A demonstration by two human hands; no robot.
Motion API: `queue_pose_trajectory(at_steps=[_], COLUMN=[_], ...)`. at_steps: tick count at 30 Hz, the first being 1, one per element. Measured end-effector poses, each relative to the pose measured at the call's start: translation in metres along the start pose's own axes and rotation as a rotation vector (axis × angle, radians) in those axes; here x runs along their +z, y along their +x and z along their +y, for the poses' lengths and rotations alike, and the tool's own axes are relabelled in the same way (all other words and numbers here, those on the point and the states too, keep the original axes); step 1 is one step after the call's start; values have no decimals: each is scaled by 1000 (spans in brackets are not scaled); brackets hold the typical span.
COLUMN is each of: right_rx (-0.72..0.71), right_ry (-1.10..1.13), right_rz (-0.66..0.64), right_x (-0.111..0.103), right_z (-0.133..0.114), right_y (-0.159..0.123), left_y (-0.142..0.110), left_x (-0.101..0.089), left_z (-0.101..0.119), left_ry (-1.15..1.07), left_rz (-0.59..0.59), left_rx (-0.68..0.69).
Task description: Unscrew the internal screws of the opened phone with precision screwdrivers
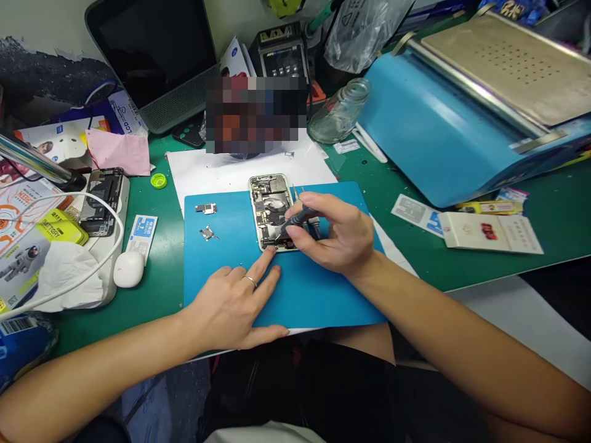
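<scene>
An opened phone [276, 203] lies on a blue mat [221, 252], its inner parts showing. With its index fingertip, my left hand [233, 301] touches the phone's lower edge; the other fingers are spread over the mat. My right hand [339, 237] pinches a dark-handled screwdriver [300, 218], its thin tip angled down at the lower part of the phone. Fine metal prongs [298, 191] stick out beyond the right fingers; what they belong to is mostly hidden. Left of the phone rest two small loose parts, a metal bracket [205, 208] and a small component [209, 233].
White paper [198, 166] lies under the mat. A blue machine [415, 123] stands at right, near a glass jar [339, 114] and a white box [492, 234]. At left are another opened phone [99, 203], a white earbud case [128, 269] and a white cable [120, 227].
</scene>
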State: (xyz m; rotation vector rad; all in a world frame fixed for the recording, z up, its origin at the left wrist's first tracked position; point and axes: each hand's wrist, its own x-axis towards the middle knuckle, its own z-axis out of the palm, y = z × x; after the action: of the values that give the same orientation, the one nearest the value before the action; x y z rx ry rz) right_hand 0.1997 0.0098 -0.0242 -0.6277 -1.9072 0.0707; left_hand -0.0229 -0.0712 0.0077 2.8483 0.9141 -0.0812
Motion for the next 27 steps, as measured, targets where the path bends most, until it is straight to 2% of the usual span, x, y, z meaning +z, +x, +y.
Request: queue_pose_trajectory(at_steps=[10, 17, 27], right_rx=[64, 9, -54], right_ry=[51, -26, 103], right_rz=[-42, -51, -15], right_x=[-1, -3, 0], right_z=[-2, 3, -4], right_y=[-2, 0, 5], left_y=[-1, -1, -2], left_x=[0, 1, 4], left_z=[0, -1, 0], left_ry=[3, 0, -6], left_rz=[52, 37, 63], left_rx=[-28, -29, -20])
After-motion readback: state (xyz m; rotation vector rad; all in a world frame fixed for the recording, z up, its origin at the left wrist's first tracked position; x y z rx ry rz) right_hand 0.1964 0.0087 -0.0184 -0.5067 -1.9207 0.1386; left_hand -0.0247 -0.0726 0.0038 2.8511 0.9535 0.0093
